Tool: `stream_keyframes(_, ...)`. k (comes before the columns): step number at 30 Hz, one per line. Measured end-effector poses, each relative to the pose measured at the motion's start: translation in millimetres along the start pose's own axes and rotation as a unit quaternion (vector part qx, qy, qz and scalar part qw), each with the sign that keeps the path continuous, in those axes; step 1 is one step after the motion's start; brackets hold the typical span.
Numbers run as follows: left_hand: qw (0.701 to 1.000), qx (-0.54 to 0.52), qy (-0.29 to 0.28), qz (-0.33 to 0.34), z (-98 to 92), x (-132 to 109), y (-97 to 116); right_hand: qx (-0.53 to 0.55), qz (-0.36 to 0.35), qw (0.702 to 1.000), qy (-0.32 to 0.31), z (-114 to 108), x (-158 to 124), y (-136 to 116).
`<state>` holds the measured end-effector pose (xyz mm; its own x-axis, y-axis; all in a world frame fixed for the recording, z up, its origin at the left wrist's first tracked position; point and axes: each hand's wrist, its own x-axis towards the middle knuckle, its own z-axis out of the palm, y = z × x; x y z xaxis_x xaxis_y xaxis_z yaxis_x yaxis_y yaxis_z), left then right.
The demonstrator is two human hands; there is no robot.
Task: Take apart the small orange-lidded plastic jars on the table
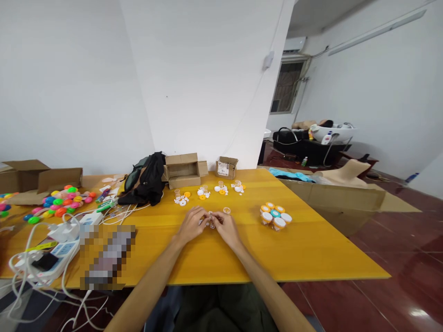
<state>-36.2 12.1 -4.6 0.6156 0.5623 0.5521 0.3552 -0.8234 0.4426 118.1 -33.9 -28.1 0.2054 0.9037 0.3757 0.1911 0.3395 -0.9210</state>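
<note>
Indoor light, fairly bright, evenly spread; source, we cannot tell. White walls [207,83]: soft grey cast, darker toward upper left. Window [288,87]: dark. Tiled floor [398,258]: dim, one glare patch at lower right. Shadows on the table [221,265]: faint, soft-edged. Edges: wide-angle stretch, leaning lines. Small white parts [212,226]: we find detail smeared. Phone [112,253]: pixelated over.

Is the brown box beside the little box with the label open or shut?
Open: the cardboard box shows its inside, and a flap sticks out rightward.
</note>
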Motion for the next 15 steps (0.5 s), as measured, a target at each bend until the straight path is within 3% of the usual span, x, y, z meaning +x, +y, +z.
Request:
stream_keyframes(7,1.000,-0.007,-0.012,-0.027,-2.5,0.9,2.1,-0.051,-0.008,0.998,0.033,-2.3,1.4,3.5)
stream_keyframes(15,0.999,0.005,-0.010,-0.047,1.0,3.3,-4.2,-0.254,-0.077,0.961,0.074,-4.1,-2.3,9.1)
